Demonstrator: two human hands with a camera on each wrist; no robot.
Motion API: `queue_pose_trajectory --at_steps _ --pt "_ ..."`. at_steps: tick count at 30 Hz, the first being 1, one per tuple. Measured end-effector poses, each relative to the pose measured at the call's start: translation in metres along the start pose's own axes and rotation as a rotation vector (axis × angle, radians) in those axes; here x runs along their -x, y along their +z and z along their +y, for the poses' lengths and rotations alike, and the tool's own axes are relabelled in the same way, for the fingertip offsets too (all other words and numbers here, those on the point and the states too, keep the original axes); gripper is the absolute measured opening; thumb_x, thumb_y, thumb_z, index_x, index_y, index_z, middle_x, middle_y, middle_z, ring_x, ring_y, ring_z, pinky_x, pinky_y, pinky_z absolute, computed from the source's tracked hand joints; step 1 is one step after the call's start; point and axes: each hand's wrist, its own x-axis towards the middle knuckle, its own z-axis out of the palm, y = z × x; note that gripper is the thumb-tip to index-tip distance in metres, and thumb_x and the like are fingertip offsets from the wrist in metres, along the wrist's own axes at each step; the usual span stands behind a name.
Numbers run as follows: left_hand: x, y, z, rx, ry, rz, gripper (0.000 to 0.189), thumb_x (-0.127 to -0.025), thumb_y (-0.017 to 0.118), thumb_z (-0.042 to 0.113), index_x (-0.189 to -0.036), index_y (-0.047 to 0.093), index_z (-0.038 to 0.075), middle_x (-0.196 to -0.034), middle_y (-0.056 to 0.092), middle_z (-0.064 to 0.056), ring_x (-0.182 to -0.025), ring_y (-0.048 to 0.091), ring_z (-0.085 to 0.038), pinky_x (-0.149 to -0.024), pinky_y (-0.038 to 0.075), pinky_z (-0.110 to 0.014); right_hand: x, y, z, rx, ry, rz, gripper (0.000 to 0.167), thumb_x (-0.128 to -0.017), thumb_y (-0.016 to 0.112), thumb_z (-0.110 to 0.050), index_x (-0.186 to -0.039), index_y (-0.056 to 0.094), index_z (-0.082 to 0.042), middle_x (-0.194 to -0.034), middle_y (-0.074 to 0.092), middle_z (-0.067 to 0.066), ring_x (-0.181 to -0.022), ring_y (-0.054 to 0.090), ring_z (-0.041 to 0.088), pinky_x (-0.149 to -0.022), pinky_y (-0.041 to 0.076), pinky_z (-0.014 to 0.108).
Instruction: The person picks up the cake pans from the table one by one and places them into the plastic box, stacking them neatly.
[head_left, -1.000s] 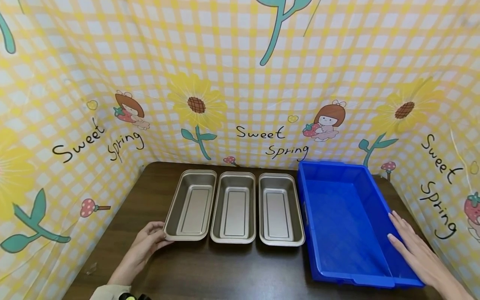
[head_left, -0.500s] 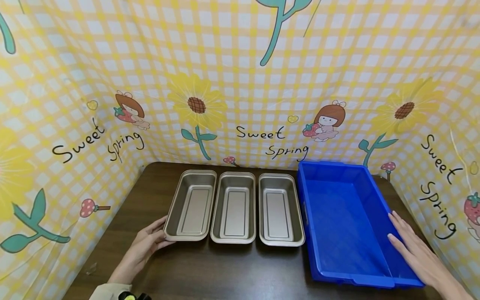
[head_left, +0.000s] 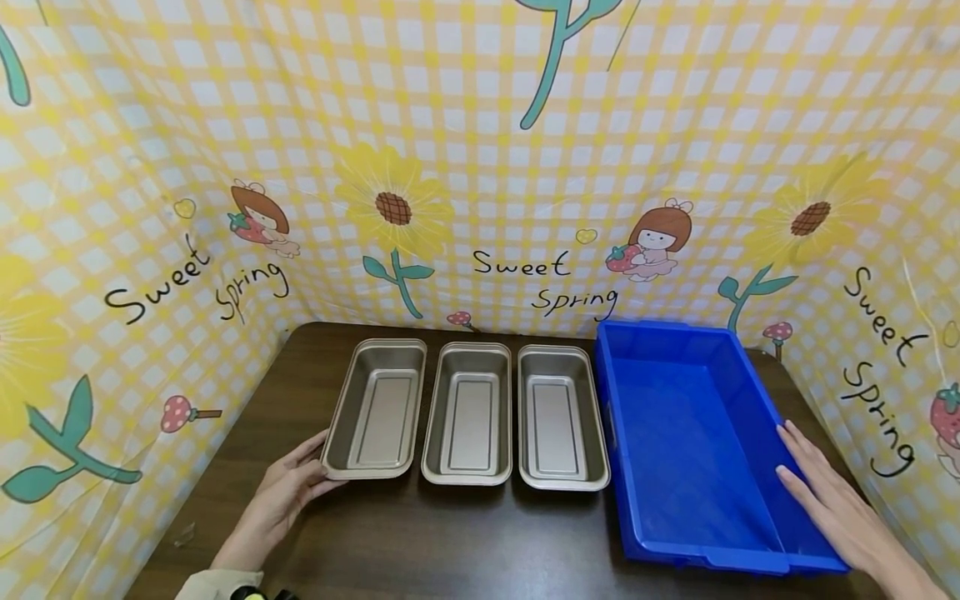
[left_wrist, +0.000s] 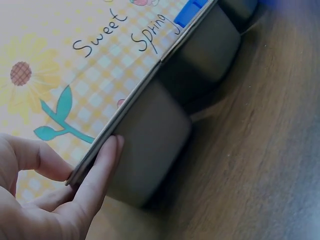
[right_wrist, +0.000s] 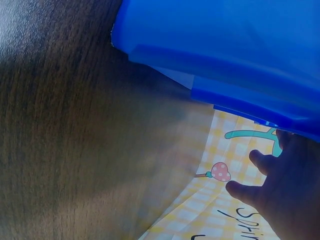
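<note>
In the head view my left hand (head_left: pixel 281 500) pinches the front left corner of the leftmost metal loaf pan (head_left: pixel 381 421). Up close in the left wrist view, the left fingers (left_wrist: pixel 100 170) lie against that pan's rim and outer wall. A second loaf pan (head_left: pixel 469 421) and a third loaf pan (head_left: pixel 560 425) stand to its right in a row, all upright with nothing inside. My right hand (head_left: pixel 836 500) rests at the right rim of a blue plastic bin (head_left: pixel 678 450), its fingers extended. The bin's wall hides part of the right hand in the right wrist view.
A dark brown wooden table (head_left: pixel 465 550) bears everything. Yellow checked cloth (head_left: pixel 480 167) hangs behind it and at both sides. The blue bin stands tight against the third pan. A small scrap of clear film (head_left: pixel 183 533) lies at the table's left front.
The leftmost loaf pan has shifted slightly left together with my left hand, widening the gap to the middle pan. My right hand and the bin stay where they were.
</note>
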Motion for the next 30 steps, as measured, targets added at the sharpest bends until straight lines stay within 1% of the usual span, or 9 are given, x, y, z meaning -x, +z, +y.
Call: queue_pose_trajectory --at_steps 8,9,11,14,16,19,22,28,30 --pt "0.01 -0.007 0.005 0.019 0.034 0.045 0.07 -0.104 0.045 -0.011 -0.166 0.014 -0.006 -0.141 0.058 -0.013 -0.106 0.07 -0.012 -0.096 0.062 -0.032 0.0 0.0 0.0 -0.012 -0.01 0.001 0.066 -0.116 0.036 -0.029 -0.171 0.002 -0.012 -0.174 -0.005 0.025 -0.155 -0.01 0.056 -0.115 -0.013 0.082" --pt "0.012 -0.007 0.007 0.019 0.04 0.044 0.069 -0.104 0.045 -0.01 -0.165 0.014 -0.007 -0.14 0.058 -0.011 -0.106 0.07 -0.013 -0.096 0.062 -0.032 0.0 0.0 0.0 -0.012 -0.012 0.002 0.066 -0.116 0.036 -0.028 -0.171 0.002 -0.012 -0.174 -0.005 0.026 -0.155 -0.01 0.057 -0.115 -0.013 0.082" --pt "0.015 -0.006 0.009 0.02 0.052 0.04 0.069 -0.104 0.045 -0.01 -0.165 0.014 -0.007 -0.145 0.055 -0.018 -0.107 0.07 -0.012 -0.096 0.062 -0.031 0.0 0.0 0.0 -0.004 -0.005 0.002 0.067 -0.116 0.036 -0.029 -0.171 0.001 -0.012 -0.174 -0.006 0.025 -0.155 -0.011 0.056 -0.114 -0.013 0.083" --pt "0.019 -0.002 0.015 0.005 0.079 0.018 0.068 -0.104 0.044 -0.009 -0.165 0.012 -0.008 -0.159 0.037 -0.031 -0.11 0.069 -0.009 -0.098 0.061 -0.03 -0.001 0.001 -0.001 0.009 0.005 0.001 0.068 -0.116 0.036 -0.031 -0.171 0.001 -0.012 -0.174 -0.006 0.025 -0.155 -0.01 0.057 -0.113 -0.011 0.085" --pt "0.022 0.001 0.019 -0.005 0.088 0.009 0.068 -0.105 0.044 -0.008 -0.165 0.012 -0.008 -0.162 0.03 -0.033 -0.111 0.069 -0.009 -0.099 0.06 -0.029 -0.001 0.001 -0.001 0.024 0.012 0.004 0.068 -0.116 0.037 -0.032 -0.171 0.001 -0.012 -0.174 -0.006 0.026 -0.155 -0.01 0.056 -0.113 -0.01 0.085" --pt "0.024 0.006 0.027 0.001 0.095 0.013 0.068 -0.105 0.044 -0.008 -0.166 0.014 -0.006 -0.152 0.048 -0.025 -0.11 0.069 -0.01 -0.097 0.061 -0.029 -0.002 0.001 -0.001 0.04 0.021 0.005 0.069 -0.116 0.037 -0.033 -0.171 0.001 -0.011 -0.174 -0.005 0.026 -0.155 -0.01 0.057 -0.113 -0.01 0.085" --pt "0.028 0.012 0.034 0.015 0.104 0.011 0.068 -0.105 0.045 -0.007 -0.166 0.014 -0.006 -0.143 0.055 -0.01 -0.11 0.07 -0.01 -0.097 0.061 -0.029 -0.002 0.001 -0.001 0.058 0.031 0.006 0.07 -0.116 0.038 -0.035 -0.171 0.001 -0.011 -0.174 -0.006 0.026 -0.155 -0.01 0.056 -0.113 -0.009 0.086" --pt "0.038 0.029 0.046 0.043 0.131 0.008 0.067 -0.106 0.046 -0.007 -0.165 0.014 -0.007 -0.144 0.056 -0.007 -0.111 0.07 -0.01 -0.097 0.061 -0.03 -0.001 0.0 -0.002 0.054 -0.003 0.014 0.069 -0.116 0.04 -0.035 -0.171 0.003 -0.015 -0.174 0.001 0.028 -0.155 -0.005 0.058 -0.115 -0.01 0.083" --pt "0.041 0.037 0.051 0.065 0.134 0.019 0.067 -0.105 0.046 -0.008 -0.165 0.017 -0.007 -0.147 0.054 -0.012 -0.111 0.071 -0.011 -0.097 0.061 -0.03 -0.002 0.0 -0.003 0.052 -0.026 0.022 0.069 -0.115 0.04 -0.033 -0.172 0.005 -0.017 -0.174 0.003 0.028 -0.155 -0.004 0.058 -0.116 -0.011 0.082"
